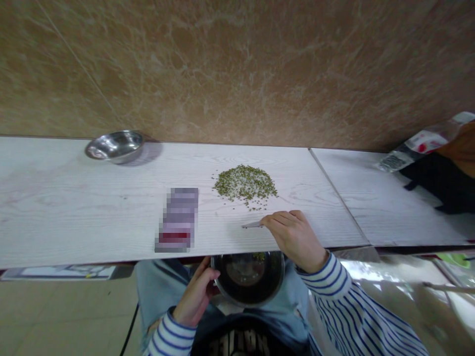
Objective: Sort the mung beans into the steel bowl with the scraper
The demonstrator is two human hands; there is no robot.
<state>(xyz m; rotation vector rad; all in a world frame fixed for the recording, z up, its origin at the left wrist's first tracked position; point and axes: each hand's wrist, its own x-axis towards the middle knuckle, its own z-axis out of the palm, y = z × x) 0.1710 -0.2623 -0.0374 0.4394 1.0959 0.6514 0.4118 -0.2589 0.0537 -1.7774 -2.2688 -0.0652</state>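
Observation:
My left hand (202, 286) grips the left rim of a metal bowl (248, 301), thumb over the edge. The bowl sits in my lap, close under the table's front edge, with a few green grains inside at its far side. My right hand (293, 236) is closed on a thin, flat, pale piece (252, 225), whose edge lies low over the tabletop; its exact kind is unclear. A few grains show along that edge. Beyond it, a loose pile of small green beans (245, 183), like mung beans, is spread on the table.
On the white wood-grain table (74, 207), a shiny steel bowl (116, 147) stands at the back left. A blurred-out phone-shaped object (177, 217) lies left of the beans. A plastic package (411, 147) and a dark bag (441, 178) are at right. A marbled wall rises behind.

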